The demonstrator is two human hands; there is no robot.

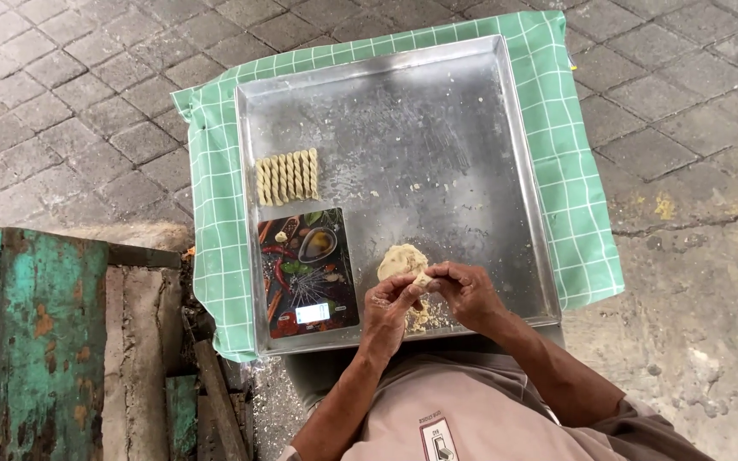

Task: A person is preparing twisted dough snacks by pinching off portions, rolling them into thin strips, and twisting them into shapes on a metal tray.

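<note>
Both of my hands meet over the near edge of a large metal tray (pixel 403 128). My left hand (pixel 389 307) and my right hand (pixel 467 292) pinch a small piece of pale dough (pixel 421 281) between their fingertips. A bigger lump of the same dough (pixel 401 259) lies on the tray just beyond my fingers. Crumbs of dough (pixel 420 319) lie under my hands. A row of several twisted dough sticks (pixel 288 177) sits at the tray's left side.
A flat kitchen scale (pixel 307 272) with a picture of vegetables and spices lies on the tray's near left corner. Under the tray is a green checked cloth (pixel 570 171). A worn turquoise wooden piece (pixel 36 341) stands at the left, with paving stones all around.
</note>
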